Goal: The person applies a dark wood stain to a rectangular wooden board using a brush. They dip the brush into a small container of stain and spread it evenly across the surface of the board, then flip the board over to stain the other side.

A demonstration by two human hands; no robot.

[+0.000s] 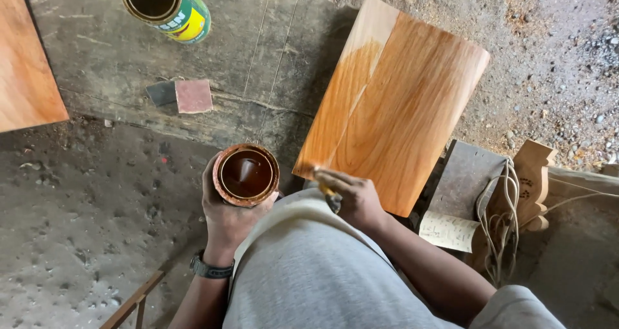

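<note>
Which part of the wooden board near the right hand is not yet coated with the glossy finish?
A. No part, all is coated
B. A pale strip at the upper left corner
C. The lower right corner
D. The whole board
B: the wooden board is amber and glossy nearly everywhere, but a pale, dull strip remains at its upper left corner, far from the right hand holding a brush at the lower edge.

Open can (169, 7): round, lying at the top edge on the grey board – green label with a yellow patch.
Small tin (246, 174): round, rusty brown, open-topped – in the left hand (225, 216).
Paper slip (449, 230): cream, printed, lower right.
</note>
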